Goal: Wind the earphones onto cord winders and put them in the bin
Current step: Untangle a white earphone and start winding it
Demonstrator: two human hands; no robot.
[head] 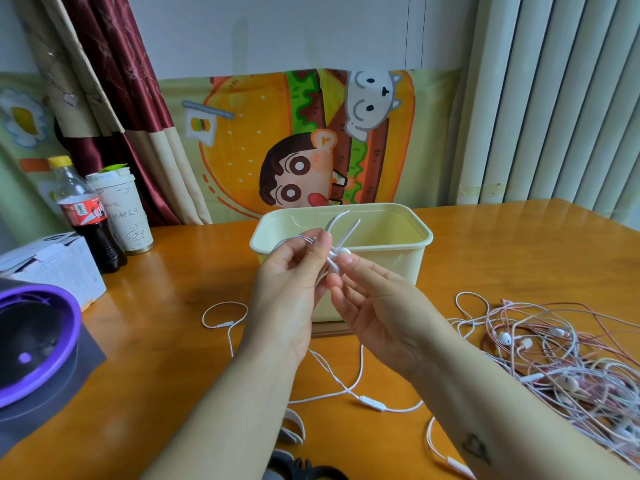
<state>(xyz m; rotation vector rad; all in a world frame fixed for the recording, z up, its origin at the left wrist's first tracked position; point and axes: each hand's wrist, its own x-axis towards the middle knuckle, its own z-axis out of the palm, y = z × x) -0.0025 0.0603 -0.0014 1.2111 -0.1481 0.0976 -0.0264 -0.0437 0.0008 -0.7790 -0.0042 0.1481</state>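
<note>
My left hand (294, 282) and my right hand (374, 303) are raised together in front of the cream plastic bin (391, 244). Both pinch a white cord winder (341, 230) with white earphone cable wrapped at its middle; its two prongs stick up over the bin's rim. The rest of that white earphone cable (372, 403), with its inline remote, trails down onto the table below my hands. A tangled pile of white and pink earphones (561, 355) lies at the right. More winders (294, 427) lie at the near edge between my forearms, some white, some black.
The wooden table (166, 306) carries a cola bottle (88, 216), a paper cup (124, 209) and a white box (59, 265) at the back left. A purple-rimmed round device (31, 341) sits at the near left. A curtain and a cartoon cloth hang behind.
</note>
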